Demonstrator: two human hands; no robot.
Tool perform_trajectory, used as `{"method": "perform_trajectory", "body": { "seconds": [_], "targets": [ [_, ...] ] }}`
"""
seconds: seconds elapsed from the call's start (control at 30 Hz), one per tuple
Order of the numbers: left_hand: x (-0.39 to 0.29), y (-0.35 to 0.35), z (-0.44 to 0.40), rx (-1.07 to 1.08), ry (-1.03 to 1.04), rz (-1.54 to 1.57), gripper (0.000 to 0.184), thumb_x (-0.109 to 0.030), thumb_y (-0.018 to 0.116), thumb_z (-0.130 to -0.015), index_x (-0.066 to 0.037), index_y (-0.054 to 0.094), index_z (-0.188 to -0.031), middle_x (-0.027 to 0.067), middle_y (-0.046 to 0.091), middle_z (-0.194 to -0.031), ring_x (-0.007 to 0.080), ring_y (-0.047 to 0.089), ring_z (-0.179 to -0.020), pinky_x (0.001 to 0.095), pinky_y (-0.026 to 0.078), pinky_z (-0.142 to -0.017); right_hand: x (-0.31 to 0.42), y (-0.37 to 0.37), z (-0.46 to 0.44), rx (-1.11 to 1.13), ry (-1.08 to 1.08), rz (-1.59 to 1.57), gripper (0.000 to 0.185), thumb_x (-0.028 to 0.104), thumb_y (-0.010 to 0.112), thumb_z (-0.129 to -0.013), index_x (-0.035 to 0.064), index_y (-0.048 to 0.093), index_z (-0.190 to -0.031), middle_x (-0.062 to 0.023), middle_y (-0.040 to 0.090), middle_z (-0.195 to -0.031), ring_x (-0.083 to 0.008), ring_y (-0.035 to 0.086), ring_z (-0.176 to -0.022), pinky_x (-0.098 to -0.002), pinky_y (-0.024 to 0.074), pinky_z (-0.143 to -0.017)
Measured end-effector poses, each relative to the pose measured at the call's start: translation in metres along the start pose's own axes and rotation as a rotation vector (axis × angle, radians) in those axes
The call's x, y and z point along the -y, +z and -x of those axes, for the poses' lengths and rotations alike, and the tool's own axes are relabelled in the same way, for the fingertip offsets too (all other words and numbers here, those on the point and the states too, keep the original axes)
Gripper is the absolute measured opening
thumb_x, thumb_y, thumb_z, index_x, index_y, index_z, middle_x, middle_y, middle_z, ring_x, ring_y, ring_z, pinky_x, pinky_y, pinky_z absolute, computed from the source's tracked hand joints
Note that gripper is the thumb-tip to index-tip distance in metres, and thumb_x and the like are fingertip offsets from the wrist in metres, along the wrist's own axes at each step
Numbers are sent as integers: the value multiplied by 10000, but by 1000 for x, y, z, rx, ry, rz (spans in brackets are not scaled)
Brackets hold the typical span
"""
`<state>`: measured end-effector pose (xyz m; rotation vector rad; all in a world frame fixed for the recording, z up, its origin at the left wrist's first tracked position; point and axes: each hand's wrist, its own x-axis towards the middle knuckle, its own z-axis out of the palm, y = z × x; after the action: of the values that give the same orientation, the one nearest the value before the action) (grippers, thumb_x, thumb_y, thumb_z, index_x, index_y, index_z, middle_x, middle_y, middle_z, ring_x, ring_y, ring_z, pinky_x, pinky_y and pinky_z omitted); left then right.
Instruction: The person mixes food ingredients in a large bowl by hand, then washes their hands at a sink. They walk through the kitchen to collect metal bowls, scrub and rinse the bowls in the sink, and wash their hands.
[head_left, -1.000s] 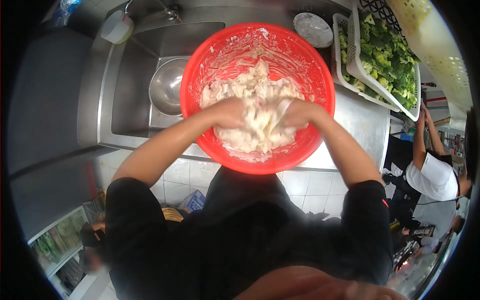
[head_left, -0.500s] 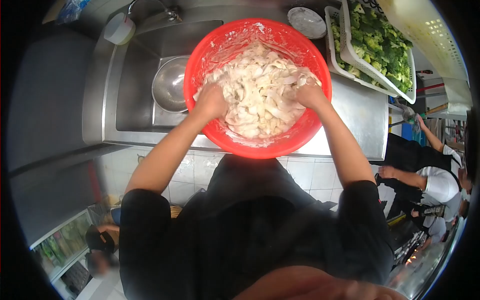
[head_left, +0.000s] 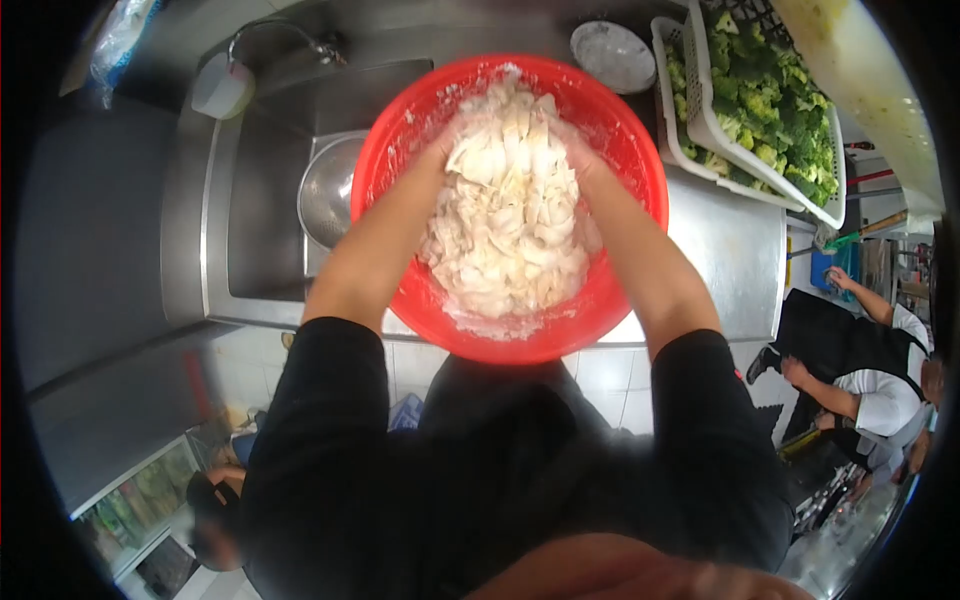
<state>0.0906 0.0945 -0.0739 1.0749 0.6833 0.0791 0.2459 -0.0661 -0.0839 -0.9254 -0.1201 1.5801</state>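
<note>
A large red bowl [head_left: 420, 300] rests on the steel counter beside the sink. It holds a heap of pale, coated pieces [head_left: 510, 210], with white residue on the inner wall. My left hand [head_left: 445, 140] is inside the bowl at the left side of the heap, against the pieces. On the heap's opposite side, toward the back, my right hand [head_left: 572, 145] touches them too. The fingers of both hands are blurred and partly buried in the pieces.
Left of the bowl, a metal bowl [head_left: 325, 190] sits in the sink [head_left: 265, 180], with a white container [head_left: 222, 90] behind. White baskets [head_left: 710, 120] of broccoli [head_left: 765, 110] and a round dish [head_left: 612, 57] are at back right. Co-workers [head_left: 880, 390] stand far right.
My hands have moved from the bowl's lower sides to farther back and closer together. The pieces between them are now gathered into a taller, narrower heap.
</note>
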Motion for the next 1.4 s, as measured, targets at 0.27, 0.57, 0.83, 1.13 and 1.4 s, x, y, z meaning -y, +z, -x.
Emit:
{"method": "perform_trajectory", "body": {
  "seconds": [0.27,0.57,0.83,1.13,1.4],
  "targets": [
    [-51,49,129,420,154,-886,643,-292,776,-686,-51,529,-1228,145,592,-1205,250,553,-1124,363,431,-971,36,35,98,420,-328,1557,437,243,573,-852,106,520,-1263,-165,542,-1249,-301,531,-1135,-380,411,-989],
    [63,55,120,344,-32,-1308,454,-274,671,-636,74,653,-928,286,640,-894,389,644,-838,423,503,-738,-42,62,81,511,517,2079,465,331,618,-747,22,640,-1094,-254,624,-1066,-348,609,-995,-416,456,-890],
    [90,69,185,13,174,-1314,360,-264,655,-692,55,659,-859,290,638,-858,393,637,-870,437,510,-789,-50,-33,34,-50,-280,1920,528,397,671,-705,-17,652,-1032,-254,610,-1099,-360,598,-1017,-401,468,-887],
    [63,13,96,-156,-77,-1583,595,-286,742,-678,31,586,-1156,268,636,-1011,393,631,-898,405,510,-840,27,-24,4,-132,-361,1794,719,293,728,-755,30,432,-1355,-205,536,-1269,-285,557,-1127,-350,455,-937],
    [58,6,21,-487,455,28,827,-227,734,-709,14,338,-1394,131,630,-1086,233,623,-926,334,509,-833,10,19,-39,281,-111,443,702,236,696,-786,50,391,-1390,-117,472,-1350,-222,448,-1238,-331,397,-992]
  ]
}}
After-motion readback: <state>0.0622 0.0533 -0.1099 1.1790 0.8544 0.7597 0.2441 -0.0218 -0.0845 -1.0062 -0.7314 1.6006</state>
